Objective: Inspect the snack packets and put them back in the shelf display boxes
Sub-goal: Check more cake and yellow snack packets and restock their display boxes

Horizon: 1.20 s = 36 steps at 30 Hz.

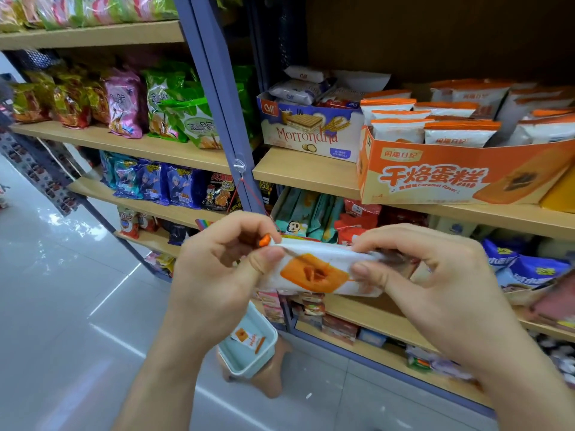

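Fingers (261,262) clamped on the snack packet (314,273): left hand (214,269) pinches its left end, right hand (441,275) its right. Packet held mid-air, below the orange display box (451,178) at the shelf (305,177) front edge. Step looks like inspection. Next probably: lift up-right, slot upright among matching packets. Pale tub (264,362) below holds another.

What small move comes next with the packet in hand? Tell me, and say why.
Probably lift the packet, pinched at its ends by the left hand and right hand, up to the orange display box, since its packets match the wrapper.
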Tool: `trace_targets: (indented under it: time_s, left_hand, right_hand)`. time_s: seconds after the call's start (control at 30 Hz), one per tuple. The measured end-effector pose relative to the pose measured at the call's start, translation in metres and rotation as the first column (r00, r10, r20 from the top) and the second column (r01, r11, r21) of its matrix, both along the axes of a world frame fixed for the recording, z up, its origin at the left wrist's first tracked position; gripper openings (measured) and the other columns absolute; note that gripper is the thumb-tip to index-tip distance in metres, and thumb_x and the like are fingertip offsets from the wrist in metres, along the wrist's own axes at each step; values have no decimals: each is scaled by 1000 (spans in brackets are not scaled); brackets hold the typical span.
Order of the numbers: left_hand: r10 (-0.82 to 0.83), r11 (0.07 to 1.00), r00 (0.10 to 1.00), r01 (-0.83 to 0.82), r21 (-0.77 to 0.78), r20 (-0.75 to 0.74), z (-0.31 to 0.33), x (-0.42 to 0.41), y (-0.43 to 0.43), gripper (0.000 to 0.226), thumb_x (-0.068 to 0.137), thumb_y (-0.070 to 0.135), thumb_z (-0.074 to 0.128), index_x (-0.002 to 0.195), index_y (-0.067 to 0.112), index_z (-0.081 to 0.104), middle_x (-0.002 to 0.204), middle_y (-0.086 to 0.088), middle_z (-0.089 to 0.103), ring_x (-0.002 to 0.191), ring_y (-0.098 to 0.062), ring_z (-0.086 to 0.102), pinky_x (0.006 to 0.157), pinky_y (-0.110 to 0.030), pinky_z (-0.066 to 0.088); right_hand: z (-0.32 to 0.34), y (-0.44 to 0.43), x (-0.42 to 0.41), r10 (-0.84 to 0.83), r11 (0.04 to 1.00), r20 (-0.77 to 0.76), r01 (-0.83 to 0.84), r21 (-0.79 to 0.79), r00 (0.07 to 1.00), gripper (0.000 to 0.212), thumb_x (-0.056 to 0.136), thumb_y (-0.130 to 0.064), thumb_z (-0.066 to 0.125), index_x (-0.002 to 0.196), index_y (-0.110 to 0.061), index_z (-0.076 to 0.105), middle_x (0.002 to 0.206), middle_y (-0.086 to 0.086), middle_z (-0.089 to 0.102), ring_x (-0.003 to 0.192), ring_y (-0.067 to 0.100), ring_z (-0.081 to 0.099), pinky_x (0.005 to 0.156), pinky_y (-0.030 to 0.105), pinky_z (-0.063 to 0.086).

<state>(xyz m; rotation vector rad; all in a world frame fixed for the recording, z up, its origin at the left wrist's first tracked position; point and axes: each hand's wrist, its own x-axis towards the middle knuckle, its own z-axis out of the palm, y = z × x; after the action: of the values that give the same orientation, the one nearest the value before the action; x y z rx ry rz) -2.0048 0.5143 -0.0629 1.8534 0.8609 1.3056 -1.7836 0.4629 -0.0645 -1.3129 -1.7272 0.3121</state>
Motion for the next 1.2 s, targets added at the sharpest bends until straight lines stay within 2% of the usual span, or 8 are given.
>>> trace_targets:
  time_s: [0.2,0.3,0.4,0.57,0.8,0.97,1.1,1.2]
  left_hand:
    - [-72,996,997,73,-44,16,-8,11,-2,10,86,25,60,87,35,61,84,-1,57,69,-21,54,52,-36,50]
    - [-9,997,973,26,74,-232,-9,19,-2,15,87,27,59,101,31,65,96,2,58,86,-19,58,72,-30,51]
    - [226,955,868,-108,278,-442,-11,33,0,22,82,39,65,96,24,73,104,6,56,99,-15,55,82,-25,45]
    - [349,894,813,-141,425,-466,-11,62,0,23,83,34,66,89,16,77,94,4,66,91,-11,58,79,-26,48]
    - [385,856,788,-110,505,-480,-5,112,-6,21,88,37,66,92,20,77,88,9,67,85,-11,60,75,-46,48]
    - [390,834,868,-192,518,-306,-2,133,-15,18,88,22,65,84,9,77,80,3,67,76,-8,59,66,-26,50]
    - [423,831,890,-308,462,-167,-2,140,-17,6,85,15,68,85,17,73,78,9,62,75,-3,58,66,-15,46]
    - [422,835,899,-333,438,-121,-2,146,-14,11,84,11,68,86,21,68,81,13,61,76,0,57,67,-10,43]
  right_hand:
    - [-6,-9,15,-63,998,16,63,21,998,5,80,-14,73,84,-16,74,93,-15,69,95,-2,62,79,13,49]
    - [-10,-10,24,-90,995,93,85,51,992,9,79,-3,74,82,-11,72,91,-8,69,95,1,60,80,12,48]
    - [-10,-6,35,-87,993,171,73,88,981,9,81,-4,72,83,-12,71,91,-8,68,90,7,61,79,19,49]
    - [-10,-3,57,-53,994,179,35,102,982,7,85,-12,65,83,-13,71,90,-9,67,89,8,60,78,24,48]
    - [-6,3,98,-19,993,166,0,115,986,6,85,-13,65,84,-15,71,91,-10,67,90,6,58,79,17,45]
    - [2,2,118,65,998,-168,-61,27,984,8,88,-20,69,90,-27,70,100,-16,65,100,3,59,77,11,48]
    - [17,7,132,154,957,-602,-271,-108,784,21,75,-24,68,96,-28,71,96,-4,72,88,7,69,64,20,56]
    - [20,15,139,165,922,-699,-361,-141,696,15,69,-21,68,81,-26,75,84,-1,75,78,9,72,61,19,55]
